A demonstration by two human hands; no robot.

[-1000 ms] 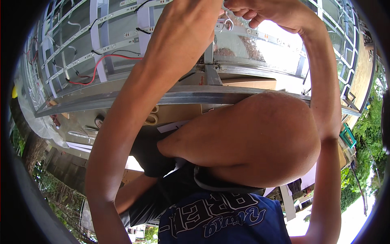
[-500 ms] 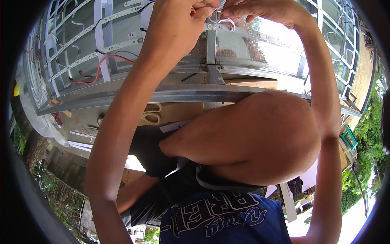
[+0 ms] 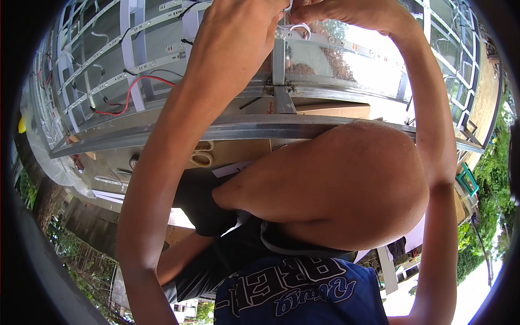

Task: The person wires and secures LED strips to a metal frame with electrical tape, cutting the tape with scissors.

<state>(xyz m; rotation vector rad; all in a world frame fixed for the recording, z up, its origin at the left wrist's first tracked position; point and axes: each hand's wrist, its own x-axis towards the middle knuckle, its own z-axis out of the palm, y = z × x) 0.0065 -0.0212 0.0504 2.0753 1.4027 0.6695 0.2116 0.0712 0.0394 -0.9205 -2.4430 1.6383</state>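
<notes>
Both my arms reach up to the top of the view, where my left hand [image 3: 246, 21] and my right hand [image 3: 355, 11] meet fingertip to fingertip. They pinch a thin white wire [image 3: 299, 30] that loops just below the fingers, over a strip of small lights [image 3: 336, 40] fixed on a metal frame [image 3: 244, 130]. The fingertips are partly cut off by the picture's top edge. My bare knee [image 3: 336, 189] fills the middle, under the frame's front bar.
More light strips [image 3: 135, 67] run across the frame at the left, linked by red [image 3: 141, 81] and black wires. Cream-handled scissors [image 3: 201, 154] lie on a board under the bar. Plastic sheeting [image 3: 59, 168] hangs at left; greenery lies at the right.
Both hands have shifted slightly up and left toward the picture's top edge, staying together on the white wire loop. The frame and knee keep their places.
</notes>
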